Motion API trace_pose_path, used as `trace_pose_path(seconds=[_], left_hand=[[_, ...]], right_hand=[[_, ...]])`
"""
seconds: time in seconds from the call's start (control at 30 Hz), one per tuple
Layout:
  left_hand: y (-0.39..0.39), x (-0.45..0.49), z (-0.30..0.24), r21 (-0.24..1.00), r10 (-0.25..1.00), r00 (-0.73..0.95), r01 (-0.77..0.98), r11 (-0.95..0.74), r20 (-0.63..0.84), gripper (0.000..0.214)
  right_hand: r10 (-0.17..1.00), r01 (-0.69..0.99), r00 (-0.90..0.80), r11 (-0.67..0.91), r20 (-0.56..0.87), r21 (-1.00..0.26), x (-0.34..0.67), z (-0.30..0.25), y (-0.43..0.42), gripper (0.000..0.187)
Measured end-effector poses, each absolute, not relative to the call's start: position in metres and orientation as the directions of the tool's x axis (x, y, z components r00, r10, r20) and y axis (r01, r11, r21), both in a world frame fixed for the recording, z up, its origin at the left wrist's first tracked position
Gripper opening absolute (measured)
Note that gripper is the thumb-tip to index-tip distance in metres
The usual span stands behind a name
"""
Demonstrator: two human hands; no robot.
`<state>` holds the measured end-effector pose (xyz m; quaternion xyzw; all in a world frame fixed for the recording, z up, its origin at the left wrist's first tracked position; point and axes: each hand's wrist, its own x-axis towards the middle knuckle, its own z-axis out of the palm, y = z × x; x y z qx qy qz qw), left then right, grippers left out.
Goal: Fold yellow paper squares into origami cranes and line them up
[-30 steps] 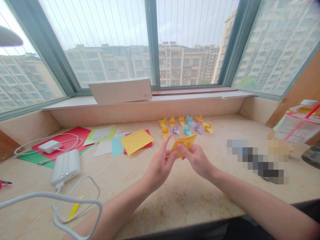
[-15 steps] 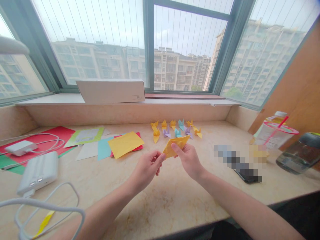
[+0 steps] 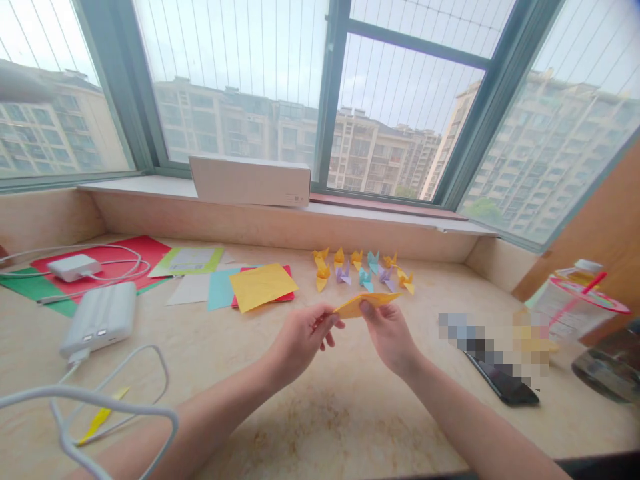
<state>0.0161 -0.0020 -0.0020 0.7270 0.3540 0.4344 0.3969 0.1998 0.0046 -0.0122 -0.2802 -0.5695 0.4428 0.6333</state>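
Between my two hands, above the stone counter, is a folded piece of yellow origami paper (image 3: 354, 307). My left hand (image 3: 313, 333) pinches its left corner between thumb and fingers. On its right part, my right hand (image 3: 390, 330) presses with the thumb on the near face, the fingers behind it hidden. The paper is tilted so that it shows as a narrow slanted shape. Just beyond it, several folded paper cranes (image 3: 369, 281) in yellow, blue and purple stand in two rows.
Left of my hands lie a yellow sheet (image 3: 263, 287), other coloured papers and a red sheet (image 3: 150, 253). A white power bank (image 3: 103, 317) with looping cables (image 3: 163, 407) sits nearer. At right are a phone (image 3: 505, 380) and a lidded cup with straw (image 3: 575, 310). A white box (image 3: 250, 183) stands on the sill.
The view has tilted and shifted, so the scene sits differently in the frame. The yellow paper has tipped flatter, showing less of its face. Both hands keep hold of it.
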Motion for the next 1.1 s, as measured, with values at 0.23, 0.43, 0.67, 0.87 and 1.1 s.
trace_pose_path(seconds=[0.23,0.43,0.67,0.87,1.1], left_hand=[[0.003,-0.004,0.005,0.389,0.527,0.346,0.393,-0.833,0.776,0.017],[0.006,-0.009,0.003,0.355,0.486,0.343,0.38,-0.854,0.803,0.024],[0.004,-0.01,0.005,0.327,0.451,0.366,0.354,-0.876,0.814,0.008],[0.002,-0.011,0.008,0.335,0.442,0.367,0.319,-0.887,0.819,0.011],[0.001,-0.011,0.01,0.251,0.412,0.389,0.4,-0.881,0.824,0.012]], right_hand=[[0.427,0.158,-0.291,0.904,0.856,-0.397,0.206,-0.003,-0.02,0.024],[0.246,0.276,-0.381,0.95,0.891,-0.145,0.208,-0.005,-0.026,0.039],[0.216,0.267,-0.444,0.958,0.87,-0.102,0.212,0.003,-0.023,0.044],[0.216,0.259,-0.465,0.961,0.859,-0.101,0.215,0.005,-0.022,0.045],[0.216,0.242,-0.47,0.964,0.856,-0.11,0.215,0.003,-0.02,0.047]])
